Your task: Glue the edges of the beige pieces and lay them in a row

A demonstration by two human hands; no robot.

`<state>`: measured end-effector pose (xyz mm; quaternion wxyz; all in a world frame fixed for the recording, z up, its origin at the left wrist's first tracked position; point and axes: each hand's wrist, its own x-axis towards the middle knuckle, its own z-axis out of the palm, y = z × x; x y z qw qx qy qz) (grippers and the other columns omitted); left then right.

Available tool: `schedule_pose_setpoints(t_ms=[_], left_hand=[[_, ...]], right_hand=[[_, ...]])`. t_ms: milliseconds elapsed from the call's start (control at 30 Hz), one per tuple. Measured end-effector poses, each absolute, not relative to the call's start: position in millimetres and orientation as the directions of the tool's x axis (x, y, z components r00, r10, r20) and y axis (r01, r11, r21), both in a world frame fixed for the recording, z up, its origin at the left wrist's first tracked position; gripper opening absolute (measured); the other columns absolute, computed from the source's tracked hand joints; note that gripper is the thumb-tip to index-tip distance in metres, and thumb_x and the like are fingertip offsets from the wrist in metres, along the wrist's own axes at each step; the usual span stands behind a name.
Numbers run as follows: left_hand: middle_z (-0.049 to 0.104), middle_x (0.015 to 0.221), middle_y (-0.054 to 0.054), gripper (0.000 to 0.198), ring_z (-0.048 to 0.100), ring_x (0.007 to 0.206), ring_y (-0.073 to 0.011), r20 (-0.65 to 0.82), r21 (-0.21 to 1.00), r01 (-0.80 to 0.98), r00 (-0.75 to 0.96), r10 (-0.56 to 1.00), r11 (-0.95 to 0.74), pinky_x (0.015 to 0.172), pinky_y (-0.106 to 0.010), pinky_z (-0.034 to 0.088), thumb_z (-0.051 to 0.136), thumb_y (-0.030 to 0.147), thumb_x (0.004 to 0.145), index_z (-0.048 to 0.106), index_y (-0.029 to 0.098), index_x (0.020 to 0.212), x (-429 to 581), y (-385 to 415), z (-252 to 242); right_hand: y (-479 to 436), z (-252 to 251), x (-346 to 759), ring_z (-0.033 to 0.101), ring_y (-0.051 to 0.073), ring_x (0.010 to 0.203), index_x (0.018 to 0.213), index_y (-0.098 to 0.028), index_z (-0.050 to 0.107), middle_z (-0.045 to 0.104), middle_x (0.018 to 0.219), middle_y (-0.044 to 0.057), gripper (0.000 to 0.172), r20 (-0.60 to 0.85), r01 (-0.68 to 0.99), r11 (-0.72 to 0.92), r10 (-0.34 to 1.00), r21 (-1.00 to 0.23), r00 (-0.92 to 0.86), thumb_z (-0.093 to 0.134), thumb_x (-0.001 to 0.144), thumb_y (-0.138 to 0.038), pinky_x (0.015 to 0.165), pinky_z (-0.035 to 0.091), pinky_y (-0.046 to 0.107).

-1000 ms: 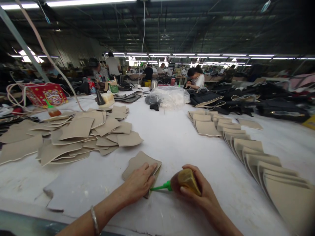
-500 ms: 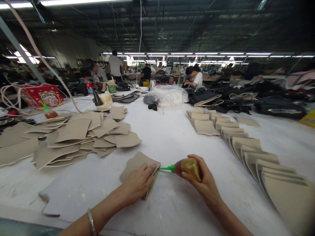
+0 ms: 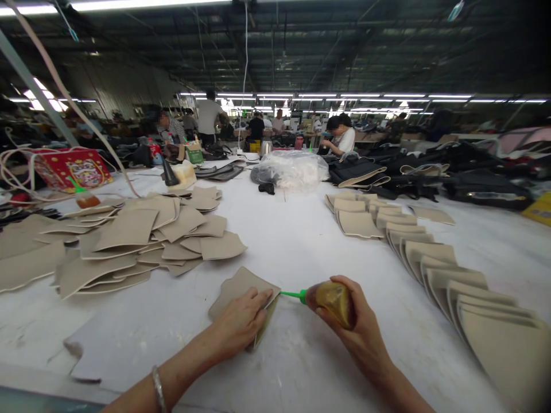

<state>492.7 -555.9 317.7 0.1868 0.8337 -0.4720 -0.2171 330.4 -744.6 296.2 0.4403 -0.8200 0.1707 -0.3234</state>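
Observation:
My left hand (image 3: 243,321) lies over a beige folded piece (image 3: 241,287), its fingers together and pressing the piece down near its right edge. In my right hand (image 3: 359,327) is a squeeze bottle (image 3: 333,301) of amber liquid, tipped on its side. The bottle's thin green nozzle (image 3: 295,295) points left, and its tip is at the right corner of the beige piece. A loose pile of beige pieces (image 3: 129,229) spreads over the left of the white table. Overlapping beige pieces (image 3: 434,252) form a long row at the right.
Beyond the pile stand a second bottle (image 3: 87,199), a red box (image 3: 71,169) and a black cone (image 3: 170,174). A clear plastic bag (image 3: 293,168) sits at the table's far middle. Dark fabric items (image 3: 434,172) are heaped at the far right. Several people are in the background.
The bottle in my right hand has shifted very slightly, its nozzle tip still at the piece's corner. My left hand stays on the piece. A person in the background has moved slightly right.

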Motion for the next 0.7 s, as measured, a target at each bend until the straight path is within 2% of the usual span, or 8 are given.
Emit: schedule_pose_setpoints(t_ms=[100, 200, 300, 367, 467, 533, 600, 700], left_hand=[[0.056, 0.107, -0.007, 0.047, 0.057, 0.097, -0.0205, -0.178, 0.532, -0.694, 0.468, -0.865, -0.485, 0.089, -0.032, 0.041, 0.029, 0.028, 0.090, 0.042, 0.024, 0.136, 493.1, -555.0, 318.1], [0.058, 0.111, -0.008, 0.046, 0.054, 0.102, -0.0209, -0.160, 0.612, -0.642, 0.471, -0.868, -0.462, 0.093, -0.031, 0.040, 0.032, 0.031, 0.090, 0.046, 0.022, 0.133, 494.7, -550.9, 318.1], [0.060, 0.111, -0.006, 0.043, 0.055, 0.098, -0.0204, -0.127, 0.686, -0.557, 0.541, -0.831, -0.468, 0.087, -0.030, 0.043, 0.034, 0.037, 0.089, 0.055, 0.022, 0.124, 500.7, -543.0, 318.5], [0.060, 0.108, -0.007, 0.043, 0.056, 0.094, -0.0200, -0.038, 0.647, -0.548, 0.671, -0.740, -0.530, 0.085, -0.030, 0.043, 0.036, 0.037, 0.088, 0.056, 0.019, 0.121, 509.5, -536.7, 318.6], [0.058, 0.108, -0.012, 0.047, 0.055, 0.097, -0.0235, 0.089, 0.483, -0.503, 0.842, -0.532, -0.717, 0.087, -0.035, 0.041, 0.044, 0.038, 0.082, 0.053, 0.012, 0.121, 528.2, -528.4, 317.3], [0.061, 0.095, -0.009, 0.045, 0.057, 0.090, -0.0246, 0.013, 0.460, -0.434, 0.875, -0.483, -0.774, 0.080, -0.035, 0.043, 0.055, 0.038, 0.074, 0.057, 0.013, 0.111, 538.9, -526.3, 315.5], [0.061, 0.073, -0.002, 0.032, 0.059, 0.074, -0.0215, -0.160, 0.594, -0.334, 0.842, -0.515, -0.732, 0.066, -0.029, 0.044, 0.064, 0.036, 0.064, 0.062, 0.017, 0.089, 544.5, -528.5, 313.6], [0.054, 0.055, 0.005, 0.023, 0.055, 0.054, -0.0143, -0.380, 0.824, 0.024, 0.764, -0.521, -0.566, 0.047, -0.020, 0.038, 0.068, 0.036, 0.059, 0.058, 0.019, 0.069, 545.4, -543.0, 312.1]], right_hand=[[-740.0, 299.1, 329.8, 0.055, 0.022, 0.087, 0.116, -0.025, 0.047, 0.056, 0.102, 0.003, 0.049, 0.272, 0.005, -0.419, -0.579, -0.908, 0.768, 0.071, 0.075, -0.040, 0.079, 0.044, 0.033], [-738.5, 302.0, 328.3, 0.058, 0.022, 0.084, 0.111, -0.023, 0.053, 0.061, 0.092, 0.001, 0.045, 0.080, 0.077, -0.032, -0.624, -0.997, 0.777, 0.071, 0.074, -0.041, 0.075, 0.048, 0.033], [-745.1, 301.7, 325.7, 0.062, 0.025, 0.090, 0.103, -0.020, 0.062, 0.067, 0.097, 0.005, 0.039, -0.179, 0.172, 0.466, -0.617, -0.868, 0.766, 0.073, 0.071, -0.040, 0.076, 0.052, 0.036], [-752.8, 300.5, 322.7, 0.064, 0.024, 0.090, 0.097, -0.019, 0.067, 0.069, 0.100, 0.007, 0.033, -0.303, 0.243, 0.658, -0.601, -0.713, 0.739, 0.074, 0.070, -0.036, 0.077, 0.054, 0.036], [-765.5, 303.1, 315.4, 0.066, 0.021, 0.085, 0.094, -0.022, 0.069, 0.070, 0.099, 0.005, 0.024, -0.425, 0.376, 0.770, -0.611, -0.515, 0.668, 0.071, 0.071, -0.030, 0.074, 0.056, 0.032], [-773.8, 310.3, 307.8, 0.066, 0.021, 0.086, 0.094, -0.023, 0.070, 0.070, 0.101, 0.005, 0.022, -0.499, 0.449, 0.809, -0.587, -0.379, 0.638, 0.068, 0.074, -0.030, 0.070, 0.057, 0.030], [-783.1, 319.9, 297.6, 0.066, 0.020, 0.088, 0.094, -0.024, 0.070, 0.069, 0.102, 0.005, 0.021, -0.527, 0.512, 0.819, -0.565, -0.260, 0.635, 0.064, 0.077, -0.034, 0.070, 0.057, 0.028], [-801.1, 329.3, 280.6, 0.066, 0.020, 0.089, 0.092, -0.022, 0.071, 0.069, 0.100, 0.006, 0.024, -0.464, 0.582, 0.797, -0.582, -0.162, 0.668, 0.064, 0.077, -0.039, 0.075, 0.056, 0.028]])
